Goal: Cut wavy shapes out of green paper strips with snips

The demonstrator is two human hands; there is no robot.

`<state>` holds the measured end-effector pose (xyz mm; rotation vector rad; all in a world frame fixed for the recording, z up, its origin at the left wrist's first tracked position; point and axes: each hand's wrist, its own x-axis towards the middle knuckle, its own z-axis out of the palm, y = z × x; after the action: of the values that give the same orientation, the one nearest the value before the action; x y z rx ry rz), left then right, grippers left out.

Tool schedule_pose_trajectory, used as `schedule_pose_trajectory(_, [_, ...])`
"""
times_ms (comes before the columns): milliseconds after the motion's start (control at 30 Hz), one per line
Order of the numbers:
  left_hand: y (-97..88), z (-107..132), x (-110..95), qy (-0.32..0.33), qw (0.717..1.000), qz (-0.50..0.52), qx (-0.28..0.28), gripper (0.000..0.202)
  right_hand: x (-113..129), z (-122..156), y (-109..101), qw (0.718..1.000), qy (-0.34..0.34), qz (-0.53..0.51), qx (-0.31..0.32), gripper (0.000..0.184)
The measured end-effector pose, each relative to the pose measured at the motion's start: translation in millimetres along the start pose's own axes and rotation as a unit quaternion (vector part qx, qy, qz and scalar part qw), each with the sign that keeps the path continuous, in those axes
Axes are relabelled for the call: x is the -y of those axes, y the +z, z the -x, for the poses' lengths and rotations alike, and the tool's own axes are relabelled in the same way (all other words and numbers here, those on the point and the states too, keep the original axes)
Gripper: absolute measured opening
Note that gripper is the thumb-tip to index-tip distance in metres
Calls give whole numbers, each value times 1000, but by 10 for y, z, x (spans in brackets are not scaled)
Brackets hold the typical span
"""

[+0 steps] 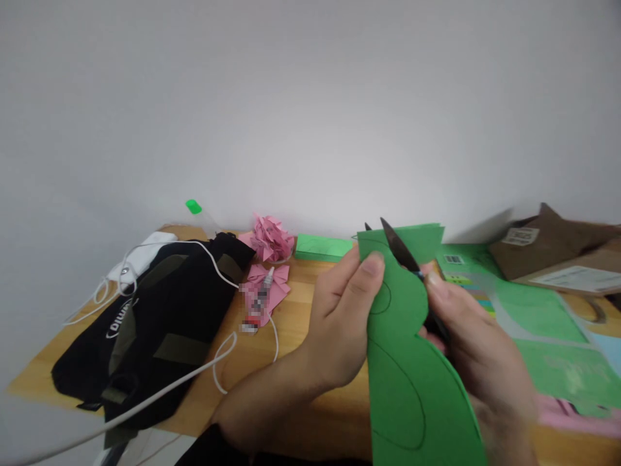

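Note:
A folded sheet of green paper [398,375] with curved pencil lines hangs upright in front of me, its right edge cut into rounded lobes. My left hand [347,310] pinches its left edge near the top, thumb in front. My right hand [475,349] is wrapped round a pair of dark scissors [400,249]. The blades straddle the paper near its top, one in front and one tip showing behind. Most of the scissors' handles are hidden by my fingers. The upper right flap of the paper still joins the sheet beside the blades.
On the wooden table [301,285] lie a black bag [169,310], white cables, a crumpled pink paper flower [272,238] and a glue tube [262,298] on pink paper. Green strips [323,247] lie by the wall. At right are green sheets [563,356] and a torn brown cardboard box [557,246].

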<state>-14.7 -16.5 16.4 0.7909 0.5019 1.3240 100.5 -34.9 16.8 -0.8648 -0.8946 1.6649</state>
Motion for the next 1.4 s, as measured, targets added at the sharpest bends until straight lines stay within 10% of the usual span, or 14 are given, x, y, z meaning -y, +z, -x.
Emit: schedule_pose_trajectory(1400, [-12,11,-52,-27,999,-34,6,40,-4,-5,-52,997,-42,43,47,50])
